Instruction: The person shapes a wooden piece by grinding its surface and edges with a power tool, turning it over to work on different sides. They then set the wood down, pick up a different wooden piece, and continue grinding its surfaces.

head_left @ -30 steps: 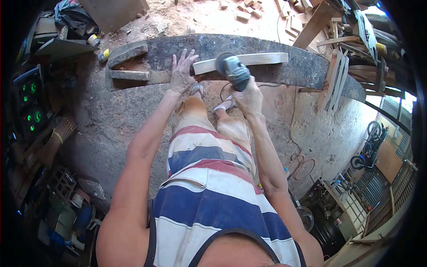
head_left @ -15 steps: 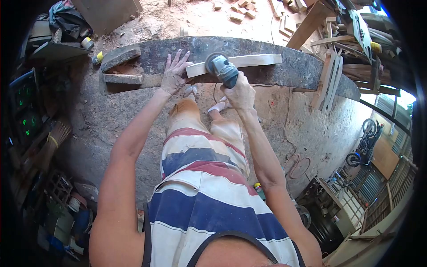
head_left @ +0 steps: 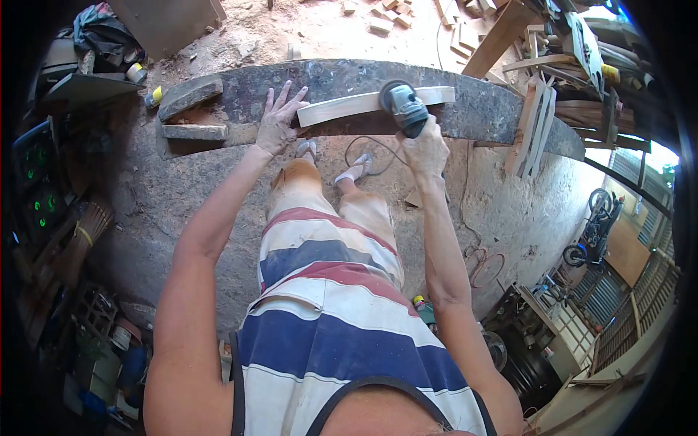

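A pale, gently curved strip of wood (head_left: 338, 109) lies along the dark workbench (head_left: 480, 109). My right hand (head_left: 425, 147) is wrapped round the body of an angle grinder (head_left: 406, 109), whose round disc overlaps the right half of the strip. At the strip's left end, my left hand (head_left: 278, 122) rests on the bench with its fingers spread and pointing away from me. The side of that hand sits right at the wood's end. From the grinder's side a cord (head_left: 396, 154) hangs below the bench edge.
Two wooden blocks (head_left: 195, 131) sit at the bench's left end. Upright wood strips (head_left: 534, 127) lean on its right part. Small wood offcuts (head_left: 380, 25) litter the dusty floor beyond. A coiled hose or cord (head_left: 483, 267) lies on the floor at right, and a motorbike (head_left: 596, 225) stands farther off.
My right hand has moved the grinder to the right along the strip, from near its left end to its right half. My left hand stays at the left end.
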A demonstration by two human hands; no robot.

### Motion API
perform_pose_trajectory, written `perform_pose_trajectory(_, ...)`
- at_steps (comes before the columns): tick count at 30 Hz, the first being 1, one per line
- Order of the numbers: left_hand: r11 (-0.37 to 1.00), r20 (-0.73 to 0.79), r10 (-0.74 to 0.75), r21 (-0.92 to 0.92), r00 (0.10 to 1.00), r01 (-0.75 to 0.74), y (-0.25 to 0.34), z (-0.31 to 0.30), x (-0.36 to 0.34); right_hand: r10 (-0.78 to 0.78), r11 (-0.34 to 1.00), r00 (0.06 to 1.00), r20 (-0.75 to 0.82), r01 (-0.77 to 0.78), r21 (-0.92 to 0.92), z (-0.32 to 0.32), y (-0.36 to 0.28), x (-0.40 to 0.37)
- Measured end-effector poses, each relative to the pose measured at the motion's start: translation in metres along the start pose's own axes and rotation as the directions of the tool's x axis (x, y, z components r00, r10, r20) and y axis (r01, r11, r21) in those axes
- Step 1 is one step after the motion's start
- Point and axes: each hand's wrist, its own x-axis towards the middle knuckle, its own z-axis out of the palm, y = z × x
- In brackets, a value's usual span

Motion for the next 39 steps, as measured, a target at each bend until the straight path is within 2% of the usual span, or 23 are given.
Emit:
perform_pose_trajectory(2,1.000,-0.001,-0.005,-0.001,1.000,0.005,0.001,-0.001,0.001,0.056,0.997,0.997,-0.057,-0.059,-0.051,-0.004,0.007,0.003)
perform_pose_trajectory(5,1.000,0.007,-0.007,0.012,1.000,0.007,0.002,-0.001,0.003,0.121,0.992,0.989,-0.085,-0.123,-0.024,-0.003,0.006,-0.004)
perform_pose_trajectory(11,1.000,0.038,-0.018,0.024,0.999,0.017,0.001,-0.002,0.001,-0.018,0.992,0.999,0.030,0.014,0.125,0.027,-0.033,-0.030)
perform_pose_trajectory(16,0.999,0.062,-0.040,0.005,0.997,0.040,0.004,-0.005,0.002,-0.060,0.963,0.990,0.127,0.024,0.267,0.030,-0.071,-0.048)
perform_pose_trajectory(19,0.999,0.061,-0.040,0.001,0.997,0.040,0.005,-0.006,0.001,-0.103,0.943,0.986,0.133,0.054,0.328,0.032,-0.075,-0.050)
perform_pose_trajectory(22,0.999,0.051,-0.038,0.001,0.998,0.038,0.005,-0.006,0.001,-0.083,0.959,0.983,0.161,0.034,0.282,0.028,-0.071,-0.042)
perform_pose_trajectory(30,0.999,0.059,-0.051,0.013,0.997,0.050,0.006,-0.005,0.004,0.005,1.000,1.000,-0.012,-0.005,-0.009,0.007,-0.018,-0.022)
perform_pose_trajectory(33,0.998,0.062,-0.058,0.000,0.996,0.058,0.007,-0.004,-0.001,0.082,0.997,0.995,-0.048,-0.082,0.001,0.008,-0.013,-0.030)
perform_pose_trajectory(34,0.998,0.059,-0.057,-0.007,0.997,0.058,0.007,-0.005,0.001,0.111,0.993,0.993,-0.039,-0.110,0.040,0.010,-0.018,-0.033)
perform_pose_trajectory(36,0.999,0.052,-0.048,-0.005,0.998,0.048,0.005,-0.004,0.000,0.089,0.982,0.993,0.078,-0.100,0.157,0.013,-0.028,-0.043)
perform_pose_trajectory(37,0.999,0.047,-0.043,-0.004,0.998,0.044,0.004,-0.003,0.001,0.071,0.972,0.988,0.134,-0.099,0.215,0.014,-0.036,-0.047)
perform_pose_trajectory(39,0.999,0.035,-0.048,-0.024,0.998,0.049,0.003,-0.002,0.001,-0.016,0.947,0.989,0.149,-0.033,0.321,0.023,-0.056,-0.058)
